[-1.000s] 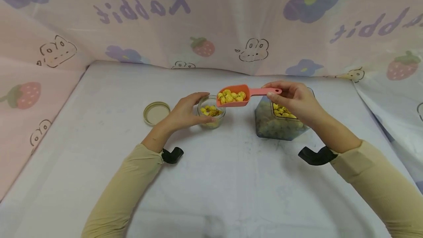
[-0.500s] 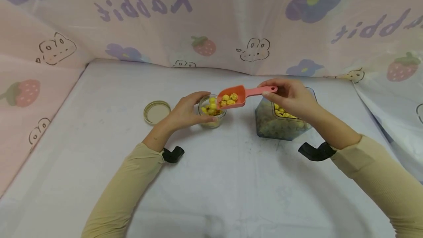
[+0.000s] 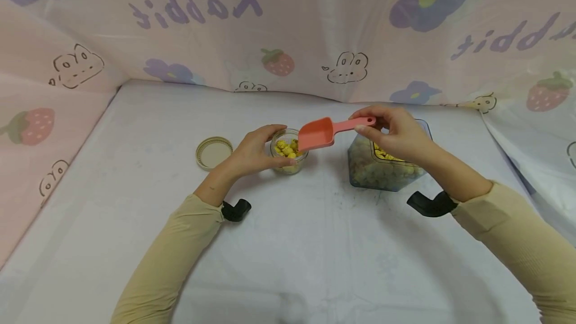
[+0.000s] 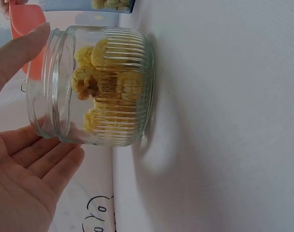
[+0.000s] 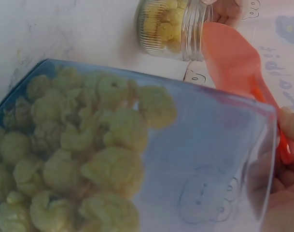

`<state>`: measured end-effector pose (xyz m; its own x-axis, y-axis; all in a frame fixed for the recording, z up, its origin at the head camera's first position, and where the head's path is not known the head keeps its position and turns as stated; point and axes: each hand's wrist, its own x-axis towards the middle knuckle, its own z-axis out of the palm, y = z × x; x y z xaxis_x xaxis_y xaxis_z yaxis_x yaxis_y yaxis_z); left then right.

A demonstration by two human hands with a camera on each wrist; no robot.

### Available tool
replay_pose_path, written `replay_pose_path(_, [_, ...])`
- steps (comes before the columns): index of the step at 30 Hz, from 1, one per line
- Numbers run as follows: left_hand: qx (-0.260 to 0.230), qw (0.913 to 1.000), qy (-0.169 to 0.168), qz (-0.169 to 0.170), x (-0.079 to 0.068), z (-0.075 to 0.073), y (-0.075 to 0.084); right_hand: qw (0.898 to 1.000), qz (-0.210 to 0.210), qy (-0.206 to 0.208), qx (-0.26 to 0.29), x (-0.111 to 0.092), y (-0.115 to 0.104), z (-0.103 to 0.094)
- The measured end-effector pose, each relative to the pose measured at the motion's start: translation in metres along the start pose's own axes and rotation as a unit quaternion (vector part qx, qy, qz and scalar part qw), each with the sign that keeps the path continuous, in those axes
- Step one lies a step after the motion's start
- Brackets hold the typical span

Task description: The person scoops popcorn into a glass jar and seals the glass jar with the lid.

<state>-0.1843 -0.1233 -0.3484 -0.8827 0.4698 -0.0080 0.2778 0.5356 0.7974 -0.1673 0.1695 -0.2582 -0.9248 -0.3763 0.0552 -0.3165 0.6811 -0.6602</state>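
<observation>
Currently, right hand [image 3: 398, 131] pinches coral-pink plastic scoop [image 3: 317, 134], tilted down at mouth of round clear glass jar [image 4: 64, 92]. Left hand [image 3: 252, 153] grips around jar, yellow popcorn pieces [image 3: 286, 148] inside. Translucent bluish popcorn tub [image 3: 373, 176] right of jar; round gold-rimmed lid [image 3: 214, 153] left.

Jar [image 4: 63, 87] is clear glass, super glossy, ribbed down low and smooth up by the threaded neck. The scoop [image 3: 317, 134] is coral plastic, smooth with a soft sheen. Tub's [image 5: 195, 140] see-through bluish plastic, slick and shiny along the edges. Popcorn [image 4: 91, 82] looks bumpy and pretty rough. Lid's [image 3: 214, 153] kinda small from here so don't quote me, but I'd say metal, dull gold rim, matt inside. Table cover [image 3: 270, 264] is smooth pale sheeting, printed backdrop [image 3: 306, 34] has faint shine, sleeves [image 3: 162, 269] are matt beige cloth.
</observation>
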Motion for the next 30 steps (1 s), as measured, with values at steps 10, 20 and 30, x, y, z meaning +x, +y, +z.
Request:
replay_pose_path(10, [0.019,0.9998,-0.003,0.007,0.001,-0.001,0.003,0.998,-0.013,0.018,0.064,-0.006,0.011,-0.003])
replay_pose_path(20, [0.022,0.9993,0.019,0.025,0.003,0.006,0.025,0.979,0.054,0.066,0.185,-0.029,0.025,-0.016])
replay_pose_path(30, [0.024,0.9967,0.032,0.07,0.017,0.021,0.053,0.943,0.008,0.11,0.313,-0.049,0.042,-0.026])
